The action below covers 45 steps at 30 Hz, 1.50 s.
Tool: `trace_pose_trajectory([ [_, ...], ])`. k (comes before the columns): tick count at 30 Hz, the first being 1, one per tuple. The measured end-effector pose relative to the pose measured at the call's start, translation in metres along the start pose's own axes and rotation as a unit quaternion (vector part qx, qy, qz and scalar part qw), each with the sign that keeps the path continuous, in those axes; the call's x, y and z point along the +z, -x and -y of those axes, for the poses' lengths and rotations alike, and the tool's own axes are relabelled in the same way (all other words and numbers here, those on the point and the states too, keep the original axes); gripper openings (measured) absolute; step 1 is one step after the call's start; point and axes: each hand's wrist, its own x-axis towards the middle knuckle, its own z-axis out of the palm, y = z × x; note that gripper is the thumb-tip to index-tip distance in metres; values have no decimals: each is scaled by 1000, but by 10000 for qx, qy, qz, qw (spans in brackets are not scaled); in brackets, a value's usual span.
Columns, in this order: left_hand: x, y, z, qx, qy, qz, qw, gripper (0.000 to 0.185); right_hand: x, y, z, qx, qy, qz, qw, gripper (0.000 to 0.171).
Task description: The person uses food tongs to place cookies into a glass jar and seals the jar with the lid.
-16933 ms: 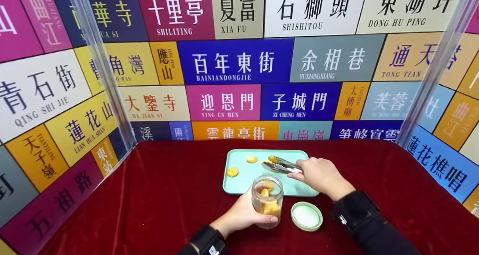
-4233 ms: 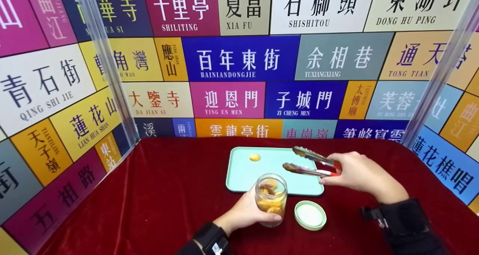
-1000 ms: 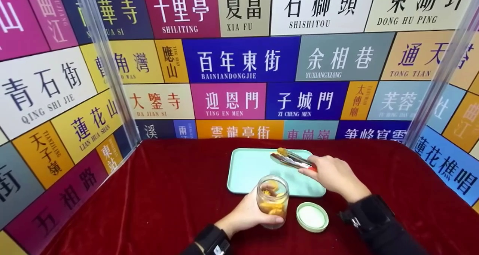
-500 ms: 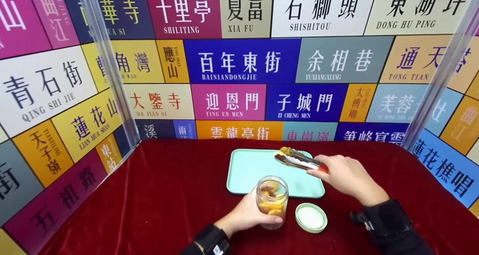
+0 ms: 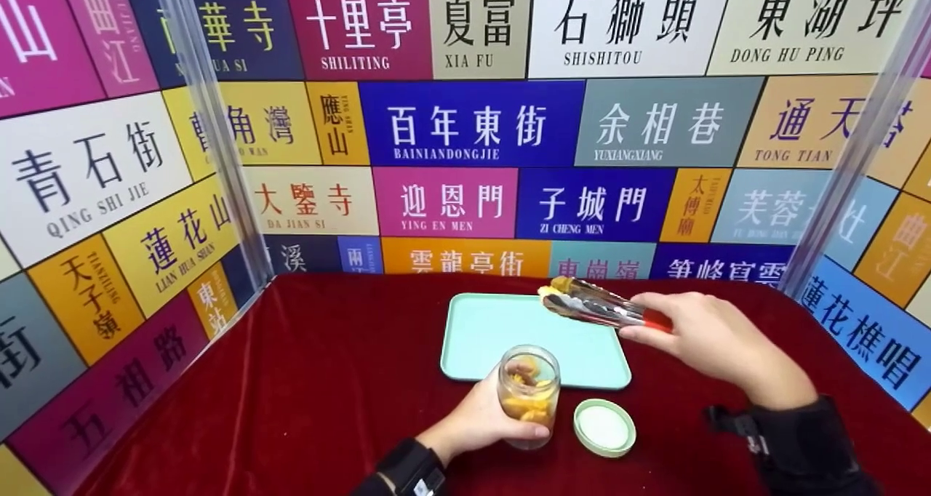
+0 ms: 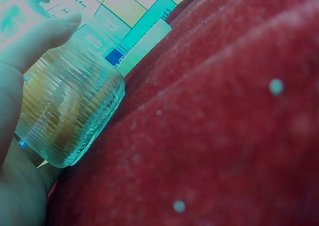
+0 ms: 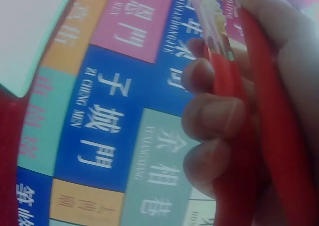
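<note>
Clear glass shows yellow pieces [image 5: 537, 413] inside the jar [image 5: 529, 394], which is just in front of the mint-green tray [image 5: 484, 336] on the red-covered counter [image 5: 327, 380], the left hand [image 5: 476, 422] with its fingers wrapped round the side. Red-handled metal tongs [image 5: 600, 307] sit in the curled fingers of the right hand [image 5: 705, 340], their tips together on a yellow slice [image 5: 550, 292], while the lid [image 5: 604, 428] lies beside the jar.

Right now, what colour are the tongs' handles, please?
The tongs' handles are red; the right wrist view shows them best.
</note>
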Motion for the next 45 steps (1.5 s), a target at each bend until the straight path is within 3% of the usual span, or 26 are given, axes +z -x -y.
trace_pose_trajectory([
  [12, 0, 1, -1, -13, 23, -16, 10000, 84, -23, 15, 21, -330, -180, 286, 9989, 52],
  [24, 0, -1, -1, -85, 95, -13, 9999, 87, -14, 12, 30, -660, -158, 542, 9962, 52],
  [40, 0, 0, -2, -36, 181, 39, 9998, 88, -14, 13, 32, -591, -212, 653, 9959, 52],
  [45, 1, 0, 0, 3, 218, -1, 9998, 85, -15, 13, 32, -422, -233, 726, 9962, 59],
])
